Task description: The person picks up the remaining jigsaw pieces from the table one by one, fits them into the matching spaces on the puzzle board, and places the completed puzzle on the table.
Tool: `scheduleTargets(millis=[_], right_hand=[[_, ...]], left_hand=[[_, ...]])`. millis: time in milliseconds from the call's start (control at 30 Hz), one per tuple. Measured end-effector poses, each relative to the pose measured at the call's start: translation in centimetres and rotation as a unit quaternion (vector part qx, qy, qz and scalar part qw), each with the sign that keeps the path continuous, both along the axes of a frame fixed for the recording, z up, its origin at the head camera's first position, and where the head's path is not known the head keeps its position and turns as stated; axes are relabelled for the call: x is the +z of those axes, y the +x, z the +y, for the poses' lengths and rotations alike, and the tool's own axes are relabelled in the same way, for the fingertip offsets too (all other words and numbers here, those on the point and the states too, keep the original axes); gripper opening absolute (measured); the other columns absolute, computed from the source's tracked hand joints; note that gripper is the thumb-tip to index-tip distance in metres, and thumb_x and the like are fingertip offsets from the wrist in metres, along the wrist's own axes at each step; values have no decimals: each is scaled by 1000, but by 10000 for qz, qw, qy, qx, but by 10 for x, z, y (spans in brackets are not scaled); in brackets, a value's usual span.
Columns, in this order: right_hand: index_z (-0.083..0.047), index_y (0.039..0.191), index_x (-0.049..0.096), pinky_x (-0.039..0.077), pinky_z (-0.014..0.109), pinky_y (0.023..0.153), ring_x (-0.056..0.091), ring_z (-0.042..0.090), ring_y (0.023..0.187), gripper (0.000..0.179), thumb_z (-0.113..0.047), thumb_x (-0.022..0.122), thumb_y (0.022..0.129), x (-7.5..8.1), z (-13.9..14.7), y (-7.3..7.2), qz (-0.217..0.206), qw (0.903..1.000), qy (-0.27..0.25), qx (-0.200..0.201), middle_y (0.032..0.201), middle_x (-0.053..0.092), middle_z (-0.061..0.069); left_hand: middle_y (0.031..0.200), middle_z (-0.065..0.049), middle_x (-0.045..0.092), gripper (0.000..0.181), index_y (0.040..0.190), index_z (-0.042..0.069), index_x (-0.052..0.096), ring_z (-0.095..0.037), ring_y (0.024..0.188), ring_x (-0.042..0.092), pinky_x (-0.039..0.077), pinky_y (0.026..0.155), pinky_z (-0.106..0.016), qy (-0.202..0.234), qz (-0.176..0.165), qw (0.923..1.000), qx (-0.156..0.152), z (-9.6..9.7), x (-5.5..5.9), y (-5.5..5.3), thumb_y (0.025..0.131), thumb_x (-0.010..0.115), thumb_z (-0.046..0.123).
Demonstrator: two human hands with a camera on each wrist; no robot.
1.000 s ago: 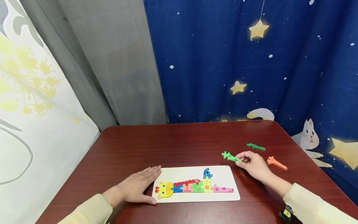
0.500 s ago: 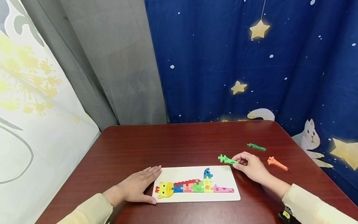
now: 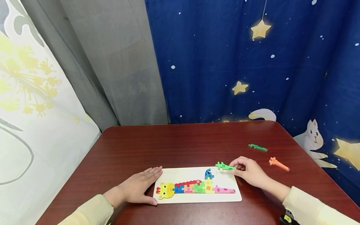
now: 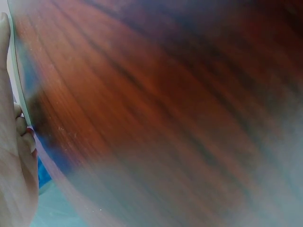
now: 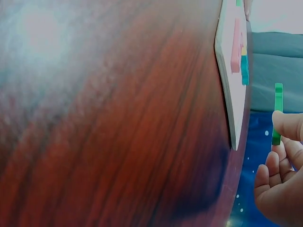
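A white puzzle board (image 3: 194, 198) lies on the table, bearing a giraffe built from coloured pieces. Its yellow head piece (image 3: 166, 190) is at the left end and a pink leg piece (image 3: 223, 190) at the right. Near the board's top edge stands a blue piece (image 3: 208, 174). My left hand (image 3: 140, 186) rests with extended fingers on the board's left edge. Between thumb and fingers, my right hand (image 3: 250, 171) pinches a light green puzzle piece (image 3: 225, 166) over the board's upper right corner. In the right wrist view this green piece (image 5: 278, 101) appears edge-on, off the board.
On the dark red table (image 3: 180, 143), a dark green piece (image 3: 257, 147) lies at the back right. An orange piece (image 3: 279, 164) lies just beyond the right hand. Behind the table hang a grey curtain (image 3: 135, 78) and a blue star-patterned curtain (image 3: 202, 62).
My right hand has carried the light green piece left and nearer, from beyond the board to over its upper right corner. The left hand and the board have stayed put.
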State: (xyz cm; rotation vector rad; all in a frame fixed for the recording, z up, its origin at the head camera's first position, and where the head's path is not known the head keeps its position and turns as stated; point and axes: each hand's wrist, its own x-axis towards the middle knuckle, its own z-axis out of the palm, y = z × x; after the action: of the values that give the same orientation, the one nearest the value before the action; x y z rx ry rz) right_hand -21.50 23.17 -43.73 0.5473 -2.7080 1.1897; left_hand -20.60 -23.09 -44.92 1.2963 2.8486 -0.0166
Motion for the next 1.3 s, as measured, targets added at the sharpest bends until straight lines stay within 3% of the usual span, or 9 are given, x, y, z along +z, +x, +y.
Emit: scheduleTargets(millis=[167, 733, 1300], right_hand=[[-16, 90, 71, 44, 23, 63, 50, 11, 74, 15, -8, 78, 81, -1, -2, 2, -109, 9997, 0, 222, 80, 55, -6], [-17, 88, 69, 44, 26, 62, 52, 15, 72, 14, -9, 78, 81, -8, -8, 9, 193, 9953, 27, 947, 79, 55, -10], [-15, 88, 69, 41, 26, 60, 50, 15, 70, 13, -11, 79, 81, -8, -11, 12, -64, 9943, 28, 1063, 78, 54, -6]], left_hand=[[159, -7, 23, 106, 154, 6, 25, -22, 143, 26, 31, 111, -41, -4, -29, 10000, 26, 0, -1, 0, 82, 41, 81], [159, -6, 22, 106, 155, 8, 24, -22, 143, 25, 32, 111, -42, -7, -106, 9999, 108, 0, 0, 0, 81, 41, 82], [160, -6, 20, 106, 155, 8, 24, -22, 144, 24, 30, 112, -41, -75, -125, 9998, 160, 0, 0, -1, 81, 41, 82]])
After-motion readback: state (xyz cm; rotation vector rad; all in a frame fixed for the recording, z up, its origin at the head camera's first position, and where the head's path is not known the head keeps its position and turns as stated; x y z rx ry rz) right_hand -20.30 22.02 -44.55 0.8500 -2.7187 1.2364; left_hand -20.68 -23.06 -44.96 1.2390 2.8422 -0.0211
